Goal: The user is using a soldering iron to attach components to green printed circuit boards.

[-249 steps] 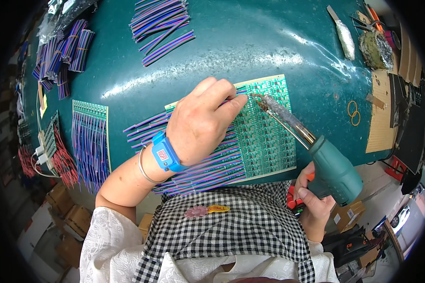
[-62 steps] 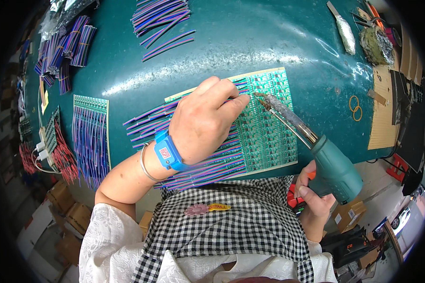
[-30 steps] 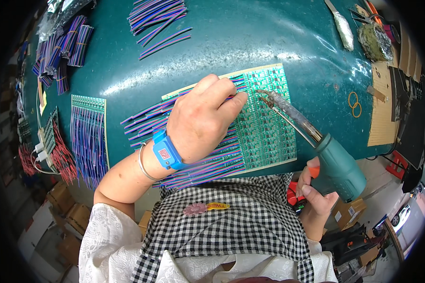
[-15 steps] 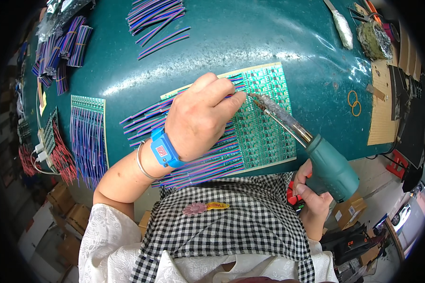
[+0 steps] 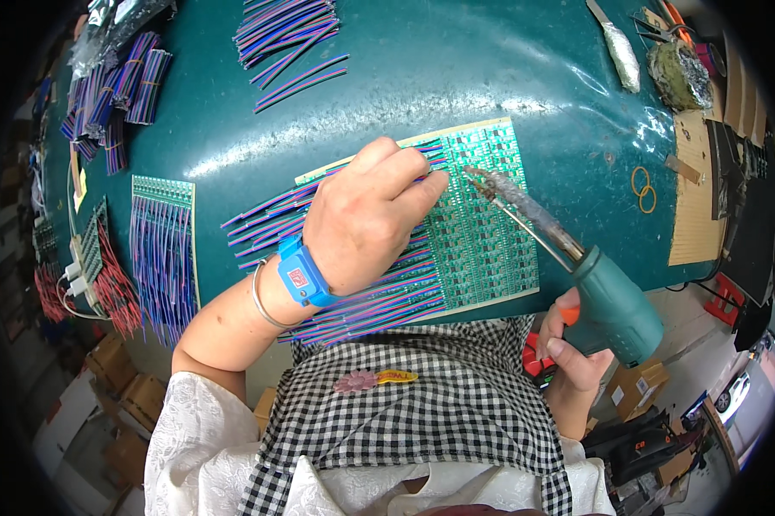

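Note:
A green circuit board panel (image 5: 486, 224) lies on the table in front of me. Rows of thin ribbon wires (image 5: 396, 297), blue, red and black, run leftward from its middle. My left hand (image 5: 366, 219), with a blue wrist strap (image 5: 303, 273) below it, is over the wires. Its thumb and forefinger are pinched on a ribbon wire at the board; their tips partly hide it. My right hand (image 5: 577, 353) is closed round the handle of a green soldering gun (image 5: 615, 305) with an orange trigger. The gun's dark tip (image 5: 473, 175) hovers over the panel, right of my left fingertips.
Loose ribbon wires (image 5: 289, 34) lie at the back, and bundled ones (image 5: 116, 95) at the far left. Another wired panel (image 5: 164, 185) sits left. Rubber bands (image 5: 645, 189), a foil-wrapped knife (image 5: 621, 56) and a cardboard sheet (image 5: 695, 206) are at right.
The soldering gun has shifted slightly to the right, its tip drawing away from my left fingertips. My left hand has hardly moved and keeps its pinch.

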Available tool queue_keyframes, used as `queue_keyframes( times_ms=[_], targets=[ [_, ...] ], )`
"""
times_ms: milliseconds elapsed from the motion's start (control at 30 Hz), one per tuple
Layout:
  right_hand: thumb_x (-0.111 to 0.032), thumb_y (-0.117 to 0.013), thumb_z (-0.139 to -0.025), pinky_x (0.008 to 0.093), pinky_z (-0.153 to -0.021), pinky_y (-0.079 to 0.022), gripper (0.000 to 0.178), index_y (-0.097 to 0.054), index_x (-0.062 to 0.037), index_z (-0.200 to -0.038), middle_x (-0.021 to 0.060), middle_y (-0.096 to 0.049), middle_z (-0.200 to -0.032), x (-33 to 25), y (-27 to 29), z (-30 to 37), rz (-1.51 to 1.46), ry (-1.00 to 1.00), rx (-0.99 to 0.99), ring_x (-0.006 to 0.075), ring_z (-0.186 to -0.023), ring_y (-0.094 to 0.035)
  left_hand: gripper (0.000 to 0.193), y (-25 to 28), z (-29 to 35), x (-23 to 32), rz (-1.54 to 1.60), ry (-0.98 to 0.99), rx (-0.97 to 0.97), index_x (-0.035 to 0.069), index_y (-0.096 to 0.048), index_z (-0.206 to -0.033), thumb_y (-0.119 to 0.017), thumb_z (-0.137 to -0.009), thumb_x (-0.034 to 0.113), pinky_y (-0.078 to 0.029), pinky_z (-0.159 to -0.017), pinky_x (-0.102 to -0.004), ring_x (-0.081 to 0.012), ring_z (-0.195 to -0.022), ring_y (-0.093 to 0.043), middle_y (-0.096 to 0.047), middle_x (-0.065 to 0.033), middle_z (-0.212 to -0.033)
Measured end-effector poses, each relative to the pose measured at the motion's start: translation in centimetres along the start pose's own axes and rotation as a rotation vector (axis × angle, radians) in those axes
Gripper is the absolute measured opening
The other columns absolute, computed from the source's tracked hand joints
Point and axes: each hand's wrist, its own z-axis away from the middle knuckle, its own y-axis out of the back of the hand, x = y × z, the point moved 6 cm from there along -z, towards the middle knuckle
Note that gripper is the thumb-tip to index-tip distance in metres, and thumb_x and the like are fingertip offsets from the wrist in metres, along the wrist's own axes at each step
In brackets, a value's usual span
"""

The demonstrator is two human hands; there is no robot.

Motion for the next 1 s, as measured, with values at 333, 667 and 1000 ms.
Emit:
queue_keyframes(
  times_ms=[333,667,1000],
  targets=[
    [0.003,-0.069,-0.071,0.0280,-0.052,-0.048,0.056,-0.052,0.0096,-0.124,0.0098,-0.056,-0.077,0.0,0.2,0.3,-0.043,-0.025,0.091,0.0162,-0.059,-0.056,0.034,-0.2,0.1,0.0,-0.012,-0.016,-0.016,0.004,-0.072,-0.098,-0.068,-0.065,-0.004,-0.052,-0.065,-0.0349,-0.0247,-0.078,-0.061,-0.064,-0.0075,-0.090],
    [0.000,-0.066,-0.075,0.0270,-0.042,-0.047,0.061,-0.042,0.0099,-0.130,0.0088,-0.050,-0.069,-3.9,2.2,-0.8,-0.138,0.359,0.218,0.0156,-0.050,-0.051,0.033,0.3,-0.5,0.7,-0.002,-0.016,-0.014,0.002,-0.072,-0.096,-0.066,-0.065,-0.007,-0.051,-0.065,-0.0352,-0.0253,-0.075,-0.060,-0.063,-0.0088,-0.087],
    [-0.003,-0.056,-0.081,0.0286,-0.044,-0.046,0.053,-0.045,0.0060,-0.132,0.0094,-0.052,-0.078,-11.0,10.3,-7.1,-0.067,0.649,0.475,0.0146,-0.055,-0.050,0.030,0.0,-1.2,1.5,-0.047,-0.012,-0.013,0.003,-0.072,-0.093,-0.067,-0.067,-0.010,-0.053,-0.065,-0.0365,-0.0271,-0.076,-0.063,-0.064,-0.0080,-0.085]
  ],
)
